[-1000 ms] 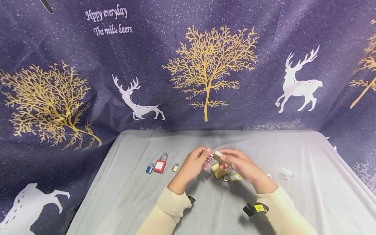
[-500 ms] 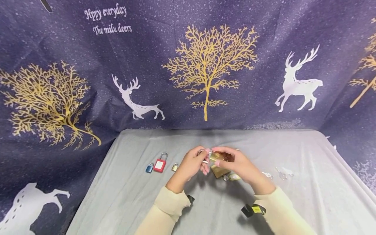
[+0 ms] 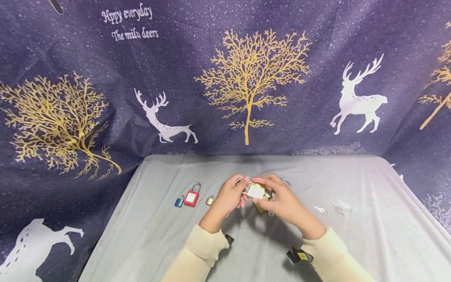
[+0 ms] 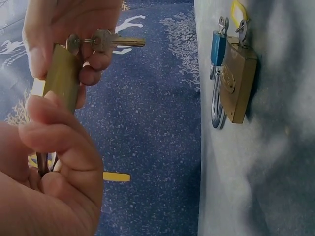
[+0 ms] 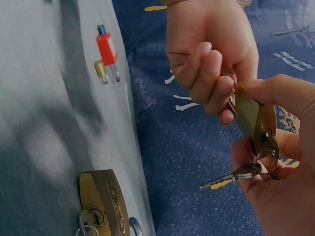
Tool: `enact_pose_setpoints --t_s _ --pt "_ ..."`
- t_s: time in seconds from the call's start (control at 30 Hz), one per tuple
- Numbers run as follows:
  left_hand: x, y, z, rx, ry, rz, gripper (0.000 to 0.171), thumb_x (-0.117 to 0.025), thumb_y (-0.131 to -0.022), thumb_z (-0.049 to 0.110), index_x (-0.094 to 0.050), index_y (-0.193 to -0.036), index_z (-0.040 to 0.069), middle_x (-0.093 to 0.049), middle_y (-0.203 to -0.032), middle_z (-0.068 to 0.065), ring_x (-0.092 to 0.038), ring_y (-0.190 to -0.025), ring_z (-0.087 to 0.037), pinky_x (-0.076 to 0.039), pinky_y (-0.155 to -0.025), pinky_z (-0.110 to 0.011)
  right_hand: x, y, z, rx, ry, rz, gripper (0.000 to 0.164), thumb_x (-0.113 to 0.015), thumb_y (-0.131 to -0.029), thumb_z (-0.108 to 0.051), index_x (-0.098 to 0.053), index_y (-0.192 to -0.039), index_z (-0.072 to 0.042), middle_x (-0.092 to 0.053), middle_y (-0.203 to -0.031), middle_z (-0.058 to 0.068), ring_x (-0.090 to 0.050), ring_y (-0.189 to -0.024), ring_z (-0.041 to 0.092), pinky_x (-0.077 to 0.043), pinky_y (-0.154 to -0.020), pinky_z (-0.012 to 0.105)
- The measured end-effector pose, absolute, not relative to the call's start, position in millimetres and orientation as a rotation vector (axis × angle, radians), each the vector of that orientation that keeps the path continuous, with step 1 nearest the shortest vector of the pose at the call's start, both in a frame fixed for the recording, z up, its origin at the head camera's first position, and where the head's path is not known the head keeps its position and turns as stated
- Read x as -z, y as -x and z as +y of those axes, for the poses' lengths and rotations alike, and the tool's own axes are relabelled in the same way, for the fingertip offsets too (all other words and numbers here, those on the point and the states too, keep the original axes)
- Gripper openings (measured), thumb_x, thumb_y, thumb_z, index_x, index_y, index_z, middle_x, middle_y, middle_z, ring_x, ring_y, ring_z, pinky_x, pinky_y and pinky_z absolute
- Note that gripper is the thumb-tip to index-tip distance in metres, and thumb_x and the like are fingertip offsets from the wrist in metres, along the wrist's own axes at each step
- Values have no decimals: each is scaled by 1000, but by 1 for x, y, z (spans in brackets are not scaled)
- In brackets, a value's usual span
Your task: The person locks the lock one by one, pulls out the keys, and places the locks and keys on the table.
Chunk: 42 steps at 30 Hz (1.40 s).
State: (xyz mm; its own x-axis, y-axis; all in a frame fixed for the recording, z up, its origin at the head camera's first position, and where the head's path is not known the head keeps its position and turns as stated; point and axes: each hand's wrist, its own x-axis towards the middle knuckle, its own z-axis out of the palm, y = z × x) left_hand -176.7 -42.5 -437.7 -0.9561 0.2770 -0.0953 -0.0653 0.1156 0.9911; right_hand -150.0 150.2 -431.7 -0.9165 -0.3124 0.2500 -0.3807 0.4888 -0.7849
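Observation:
Both hands hold one brass padlock (image 3: 256, 191) above the table. The left hand (image 3: 227, 199) pinches its metal shackle, partly hidden by the fingers. At the other end, the right hand (image 3: 283, 201) grips the body between thumb and fingers. A key sits in the lock's bottom, and a second key (image 5: 246, 172) dangles from the ring, also plain in the left wrist view. Below the hands lies a larger brass padlock (image 4: 238, 83) with keys in it, mostly covered by the right hand in the head view. Beside it is a small blue padlock (image 4: 218, 48) with a key.
To the left on the grey cloth stand a blue padlock (image 3: 179, 201), a red padlock (image 3: 192, 198) and a small brass padlock (image 3: 210, 200). Loose keys (image 3: 340, 208) lie at the right. A deer-and-tree patterned curtain (image 3: 299, 129) hangs behind the table.
The held padlock has turned from edge-on to show its bright flat face, shackle toward the left hand. The right hand has shifted slightly left; the left hand keeps its place.

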Motion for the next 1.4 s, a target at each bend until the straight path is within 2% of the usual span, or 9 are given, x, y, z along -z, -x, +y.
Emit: enact_pose_setpoints --t_s 0.17,0.37,0.57,0.7,0.83,1.0,1.13,1.23,1.4 --pt "438 176 -41 -1941 -183 2137 33 -52 -106 33 -54 -101 0 -54 -59 -2 -47 -39 -7 -37 -38 -21 433 148 147 -1357 -630 -2625 61 -85 -81 -20 -62 -137 -17 -60 -125 0 -58 -105 16 -54 -85 29" --pt "436 175 -41 -1956 -250 2058 24 -57 -103 29 -50 -105 6 -61 -65 -4 -57 -46 -11 -46 -42 -21 434 146 147 -1290 -668 -2580 62 -83 -81 -19 -61 -139 -17 -59 -126 -2 -60 -109 17 -55 -91 36" --pt "435 175 -44 -1895 -319 2059 37 -73 -93 23 -47 -112 5 -69 -75 -4 -66 -56 -19 -50 -48 -24 433 146 148 -1220 -699 -2571 62 -83 -83 -20 -59 -140 -16 -59 -129 1 -61 -114 21 -54 -97 46" --pt "434 175 -44 -1918 -351 2054 36 -74 -93 20 -46 -111 5 -65 -74 -3 -63 -55 -17 -50 -50 -26 434 146 149 -1229 -704 -2554 62 -82 -83 -21 -58 -141 -17 -59 -130 1 -61 -113 21 -54 -97 47" --pt "434 175 -44 -1961 -378 2016 35 -72 -94 18 -44 -109 5 -62 -72 -1 -58 -54 -13 -48 -52 -26 435 148 149 -1253 -706 -2532 62 -82 -84 -22 -57 -141 -17 -59 -130 1 -61 -109 19 -54 -94 41" --pt "434 176 -46 -2004 -420 1986 32 -70 -95 15 -44 -110 5 -60 -72 0 -57 -55 -16 -46 -51 -25 435 150 151 -1398 -685 -2555 63 -81 -86 -24 -55 -142 -16 -61 -130 3 -61 -106 15 -54 -90 31" --pt "434 176 -45 -2027 -437 1990 29 -69 -95 12 -44 -108 6 -58 -71 1 -56 -55 -16 -46 -51 -26 435 152 155 -1694 -692 -2552 51 -72 -94 -18 -53 -140 -11 -67 -113 12 -67 -87 17 -60 -75 31" --pt "434 175 -44 -2015 -447 1999 28 -67 -96 11 -43 -108 5 -57 -73 1 -56 -56 -15 -46 -52 -26 435 153 158 -1816 -715 -2520 42 -65 -98 -11 -54 -138 -7 -66 -96 17 -66 -71 19 -60 -63 33" --pt "435 174 -42 -1984 -487 2017 25 -63 -99 12 -42 -111 5 -55 -78 1 -56 -60 -15 -45 -56 -27 433 154 161 -1834 -722 -2493 39 -63 -98 -6 -56 -136 -3 -64 -90 17 -67 -69 21 -59 -62 31"
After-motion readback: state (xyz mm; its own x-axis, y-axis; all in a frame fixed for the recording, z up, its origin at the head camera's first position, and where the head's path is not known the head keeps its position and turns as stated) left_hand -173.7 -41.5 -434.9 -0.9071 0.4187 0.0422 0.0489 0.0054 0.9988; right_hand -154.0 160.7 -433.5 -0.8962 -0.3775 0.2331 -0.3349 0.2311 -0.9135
